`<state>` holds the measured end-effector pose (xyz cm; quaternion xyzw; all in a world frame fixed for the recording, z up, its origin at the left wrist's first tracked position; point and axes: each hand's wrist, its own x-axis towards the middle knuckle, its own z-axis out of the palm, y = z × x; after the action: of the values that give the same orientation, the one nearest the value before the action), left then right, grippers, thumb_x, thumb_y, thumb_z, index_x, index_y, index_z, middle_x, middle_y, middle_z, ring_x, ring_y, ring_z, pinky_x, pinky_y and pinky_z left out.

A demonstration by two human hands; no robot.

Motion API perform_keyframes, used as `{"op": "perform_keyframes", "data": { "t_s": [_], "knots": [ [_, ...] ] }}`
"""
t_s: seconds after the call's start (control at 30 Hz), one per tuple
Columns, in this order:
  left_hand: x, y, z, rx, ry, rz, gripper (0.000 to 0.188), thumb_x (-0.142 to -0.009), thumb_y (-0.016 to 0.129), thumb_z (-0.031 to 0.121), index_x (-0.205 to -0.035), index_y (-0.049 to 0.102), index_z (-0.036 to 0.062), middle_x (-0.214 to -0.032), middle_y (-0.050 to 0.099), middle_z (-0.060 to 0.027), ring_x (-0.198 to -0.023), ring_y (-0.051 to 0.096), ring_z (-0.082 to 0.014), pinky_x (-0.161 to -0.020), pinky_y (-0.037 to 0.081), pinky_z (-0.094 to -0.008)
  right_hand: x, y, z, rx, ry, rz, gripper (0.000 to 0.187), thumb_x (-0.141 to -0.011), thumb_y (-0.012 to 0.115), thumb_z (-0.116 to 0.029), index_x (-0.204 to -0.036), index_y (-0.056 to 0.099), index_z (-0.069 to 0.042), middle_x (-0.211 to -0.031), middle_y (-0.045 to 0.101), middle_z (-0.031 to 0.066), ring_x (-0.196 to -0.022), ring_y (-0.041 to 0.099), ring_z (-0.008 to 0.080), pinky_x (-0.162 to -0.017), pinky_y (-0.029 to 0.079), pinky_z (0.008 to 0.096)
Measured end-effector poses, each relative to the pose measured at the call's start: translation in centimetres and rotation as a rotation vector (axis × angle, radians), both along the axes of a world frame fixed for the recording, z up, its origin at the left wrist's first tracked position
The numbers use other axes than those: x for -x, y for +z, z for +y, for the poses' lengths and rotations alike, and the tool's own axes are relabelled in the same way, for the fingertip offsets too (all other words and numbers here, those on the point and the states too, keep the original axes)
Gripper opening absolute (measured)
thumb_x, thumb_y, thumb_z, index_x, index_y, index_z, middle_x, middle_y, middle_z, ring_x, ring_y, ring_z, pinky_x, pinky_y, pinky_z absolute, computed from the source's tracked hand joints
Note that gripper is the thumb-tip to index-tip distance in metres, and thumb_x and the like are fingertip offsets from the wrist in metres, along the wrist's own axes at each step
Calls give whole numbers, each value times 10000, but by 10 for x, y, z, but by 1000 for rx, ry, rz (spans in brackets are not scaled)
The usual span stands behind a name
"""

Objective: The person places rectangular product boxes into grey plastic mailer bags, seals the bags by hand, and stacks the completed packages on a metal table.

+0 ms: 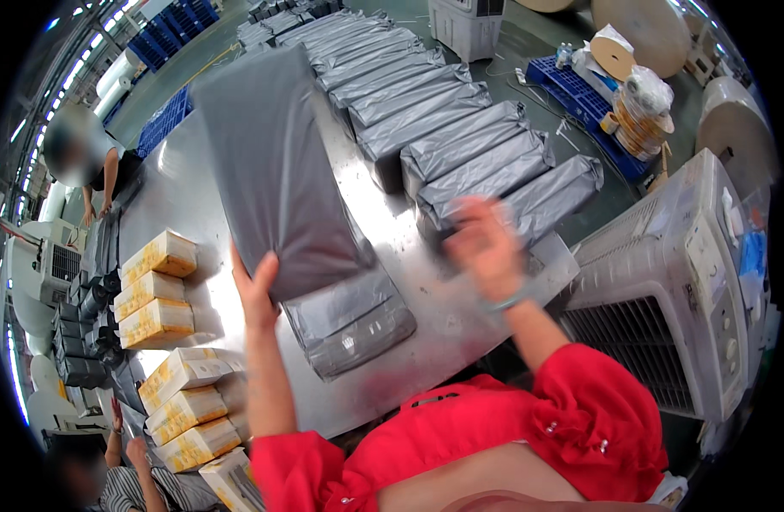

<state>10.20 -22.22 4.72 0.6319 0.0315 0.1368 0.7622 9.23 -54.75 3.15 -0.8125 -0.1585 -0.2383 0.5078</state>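
A long grey plastic-wrapped package [276, 171] is gripped by my left hand [257, 286] near its closer end. My thumb presses its gathered wrapping while the fingers go round its left side. Partly under that end, a flat pile of folded grey plastic bags [353, 320] lies on the metal table [447, 320]. My right hand [486, 247], blurred by motion, is apart from the held package, its fingers spread with nothing visible in them. It is nearest to the closest end of a row of grey wrapped packages [481, 171].
White blocks with yellow tape [157, 320] stand along the table's left side. Two people [102, 166] work at the left. A grey air cooler [656, 282] stands close on the right. Behind it are a blue pallet [584, 107] and large paper rolls [644, 34].
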Motion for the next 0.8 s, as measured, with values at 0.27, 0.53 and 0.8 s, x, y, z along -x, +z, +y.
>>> {"op": "perform_keyframes", "data": {
  "t_s": [0.27,0.53,0.8],
  "knots": [
    [-305,146,-49,-1423,-6,-724,678,-636,715,240,-1275,493,197,-1158,556,-126,-1069,529,-328,-895,422,-393,-18,-93,-194,-577,-502,732,393,-906,560,-381,-678,545,-61,-595,526,-10,-523,447,54,-484,334,199],
    [-421,23,-86,-1407,-3,-428,635,-825,598,337,-1391,348,199,-1393,390,-154,-1316,328,-301,-1073,276,-362,19,-71,-222,-783,-631,139,157,-924,533,-181,-948,578,-32,-889,595,20,-780,549,104,-682,454,242],
    [-164,-47,55,-839,147,-203,456,-835,639,165,-1233,493,-2,-1204,543,-141,-1133,506,-234,-966,385,-336,-194,92,-143,-1118,203,200,93,-887,608,-171,-936,628,-94,-824,618,-2,-742,555,116,-654,450,278]
  ]
}}
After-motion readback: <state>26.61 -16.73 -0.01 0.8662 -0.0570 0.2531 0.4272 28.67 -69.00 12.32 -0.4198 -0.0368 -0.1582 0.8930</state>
